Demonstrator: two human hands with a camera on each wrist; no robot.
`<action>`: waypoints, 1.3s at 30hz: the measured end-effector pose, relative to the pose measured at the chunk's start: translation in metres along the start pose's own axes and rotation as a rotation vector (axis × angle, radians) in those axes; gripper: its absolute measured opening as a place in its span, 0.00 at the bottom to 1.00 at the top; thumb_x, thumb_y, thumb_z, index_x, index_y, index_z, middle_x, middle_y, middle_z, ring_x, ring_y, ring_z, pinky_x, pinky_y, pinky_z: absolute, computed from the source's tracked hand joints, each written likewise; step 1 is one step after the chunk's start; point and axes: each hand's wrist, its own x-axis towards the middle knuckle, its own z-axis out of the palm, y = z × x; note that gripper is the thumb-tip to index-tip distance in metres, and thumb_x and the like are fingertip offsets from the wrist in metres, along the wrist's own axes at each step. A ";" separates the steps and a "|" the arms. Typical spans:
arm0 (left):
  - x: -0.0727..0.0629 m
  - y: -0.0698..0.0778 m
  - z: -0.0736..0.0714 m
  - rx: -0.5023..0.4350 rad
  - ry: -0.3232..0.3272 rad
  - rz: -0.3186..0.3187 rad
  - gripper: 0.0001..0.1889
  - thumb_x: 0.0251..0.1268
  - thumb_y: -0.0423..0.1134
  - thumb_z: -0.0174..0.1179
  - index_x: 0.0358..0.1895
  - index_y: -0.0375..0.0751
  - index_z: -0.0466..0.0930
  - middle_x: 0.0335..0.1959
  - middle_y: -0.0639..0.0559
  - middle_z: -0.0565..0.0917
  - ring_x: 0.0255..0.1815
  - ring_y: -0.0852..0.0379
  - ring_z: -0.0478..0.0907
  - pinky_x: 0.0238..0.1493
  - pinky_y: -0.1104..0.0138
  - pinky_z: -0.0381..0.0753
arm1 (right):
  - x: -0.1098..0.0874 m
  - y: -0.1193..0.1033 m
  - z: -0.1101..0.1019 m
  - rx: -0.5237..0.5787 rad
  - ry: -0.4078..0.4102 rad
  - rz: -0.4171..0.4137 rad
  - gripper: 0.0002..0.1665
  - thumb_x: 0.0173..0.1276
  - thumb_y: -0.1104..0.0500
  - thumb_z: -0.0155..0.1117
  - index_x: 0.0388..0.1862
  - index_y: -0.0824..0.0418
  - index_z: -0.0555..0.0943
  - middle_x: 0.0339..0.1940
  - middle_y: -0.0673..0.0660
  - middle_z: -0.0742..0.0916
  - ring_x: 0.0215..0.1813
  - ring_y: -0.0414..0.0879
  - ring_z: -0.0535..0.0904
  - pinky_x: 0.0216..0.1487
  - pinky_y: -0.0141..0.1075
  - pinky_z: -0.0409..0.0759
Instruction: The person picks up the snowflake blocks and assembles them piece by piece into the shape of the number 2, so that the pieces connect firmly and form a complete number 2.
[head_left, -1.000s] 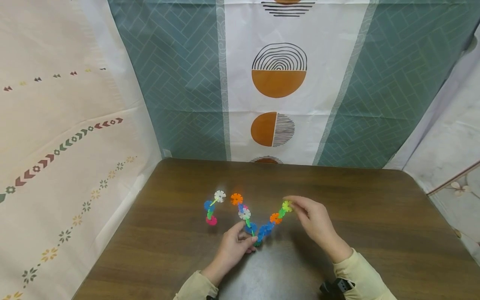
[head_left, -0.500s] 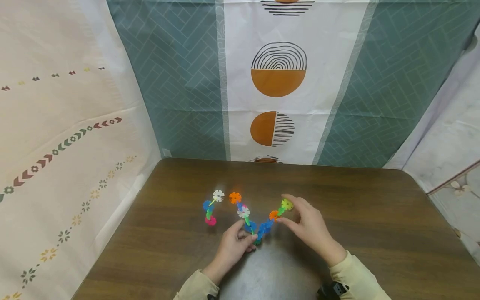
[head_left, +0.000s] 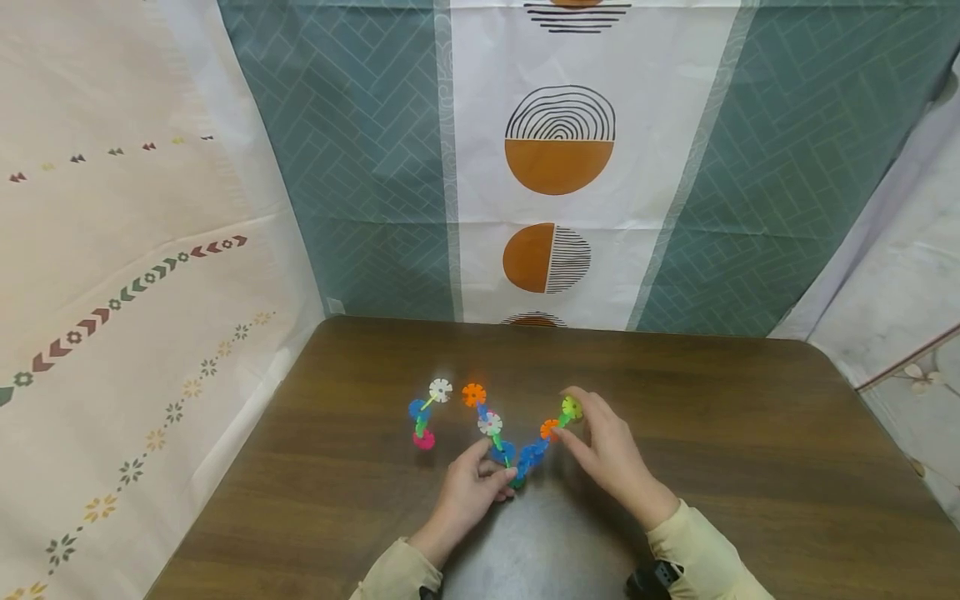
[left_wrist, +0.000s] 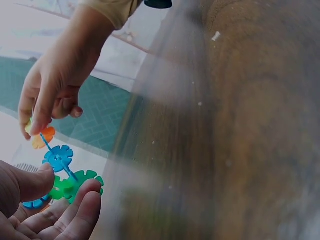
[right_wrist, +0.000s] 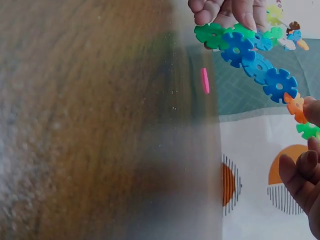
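A chain of interlocking plastic snowflake discs (head_left: 532, 454) forms a V over the table. My left hand (head_left: 463, 498) pinches it at the bend, around the green disc (left_wrist: 85, 184) seen in the left wrist view. The left branch runs up through a white disc (head_left: 490, 424) to an orange disc (head_left: 473, 395). Along the other branch are several blue discs (right_wrist: 280, 86), then an orange one (right_wrist: 296, 107) and a yellow-green one (head_left: 572, 407) at the end. My right hand (head_left: 611, 450) holds this end, thumb at the orange disc and forefinger beyond the yellow-green one.
A shorter chain with a white, a blue, a green and a pink disc (head_left: 423, 439) stands left of the V. Everything is over a brown wooden table (head_left: 315, 483). A patterned curtain (head_left: 375, 167) hangs behind the table's far edge.
My right hand has moved left and down along the right branch, its thumb shifting from the yellow-green end to the orange disc. My left hand keeps its pinch in place.
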 end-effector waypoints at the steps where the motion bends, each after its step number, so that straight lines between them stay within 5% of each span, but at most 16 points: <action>1: -0.001 0.004 0.000 0.001 0.001 -0.001 0.09 0.64 0.24 0.60 0.36 0.27 0.67 0.30 0.32 0.85 0.27 0.37 0.84 0.29 0.55 0.85 | 0.000 0.001 0.001 0.005 -0.001 -0.007 0.35 0.56 0.61 0.77 0.61 0.63 0.72 0.35 0.50 0.75 0.24 0.36 0.64 0.21 0.29 0.68; 6: -0.003 0.016 0.001 -0.015 0.005 0.002 0.08 0.64 0.21 0.59 0.37 0.23 0.67 0.30 0.28 0.84 0.28 0.31 0.82 0.31 0.49 0.84 | 0.001 0.006 0.004 0.013 -0.002 -0.049 0.33 0.59 0.62 0.74 0.61 0.64 0.70 0.37 0.51 0.74 0.26 0.37 0.65 0.23 0.29 0.68; 13: 0.004 -0.006 0.003 -0.033 0.014 0.011 0.09 0.64 0.25 0.61 0.38 0.29 0.69 0.29 0.35 0.86 0.26 0.40 0.84 0.28 0.58 0.85 | 0.000 0.009 0.007 0.010 0.031 -0.088 0.32 0.60 0.63 0.73 0.61 0.65 0.70 0.36 0.52 0.74 0.27 0.37 0.64 0.24 0.29 0.67; 22: 0.006 -0.008 0.001 -0.045 -0.001 0.000 0.09 0.64 0.27 0.62 0.39 0.29 0.69 0.30 0.35 0.86 0.27 0.39 0.84 0.29 0.59 0.85 | 0.002 0.005 0.006 0.036 -0.012 0.027 0.44 0.58 0.58 0.76 0.71 0.58 0.65 0.46 0.54 0.78 0.24 0.43 0.68 0.22 0.30 0.68; 27: 0.005 -0.009 0.000 -0.069 -0.003 0.006 0.09 0.64 0.27 0.62 0.40 0.29 0.69 0.30 0.34 0.86 0.27 0.38 0.84 0.29 0.57 0.85 | 0.002 0.004 0.002 0.051 -0.045 0.093 0.46 0.58 0.55 0.76 0.72 0.56 0.64 0.38 0.55 0.76 0.24 0.44 0.69 0.21 0.30 0.69; 36: 0.007 -0.009 -0.002 -0.071 -0.006 -0.004 0.09 0.65 0.27 0.62 0.41 0.31 0.70 0.31 0.33 0.85 0.29 0.39 0.85 0.30 0.58 0.86 | 0.001 0.006 -0.004 0.079 -0.022 0.085 0.44 0.59 0.54 0.76 0.71 0.56 0.65 0.30 0.54 0.75 0.22 0.39 0.66 0.20 0.31 0.69; 39: 0.008 -0.009 -0.002 -0.065 -0.006 -0.004 0.09 0.65 0.27 0.61 0.42 0.29 0.70 0.31 0.32 0.85 0.29 0.38 0.85 0.30 0.59 0.86 | 0.000 0.008 -0.005 0.090 0.002 0.079 0.40 0.62 0.56 0.72 0.71 0.55 0.65 0.36 0.54 0.78 0.23 0.38 0.66 0.22 0.31 0.70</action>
